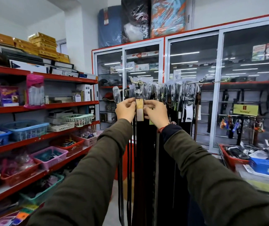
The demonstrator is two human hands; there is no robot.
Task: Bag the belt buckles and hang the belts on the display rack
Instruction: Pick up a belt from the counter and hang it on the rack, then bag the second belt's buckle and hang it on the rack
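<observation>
A dark belt hangs straight down in front of me, its buckle wrapped in a clear plastic bag near a rack hook. A yellow and white tag dangles just under the buckle. My left hand pinches the bagged top from the left, and my right hand pinches it from the right. Several other bagged belts hang in a row along the display rack rail.
Red shelves with plastic baskets run along the left. Glass cabinets stand behind the rack. A counter at the right holds a red basket and a blue box.
</observation>
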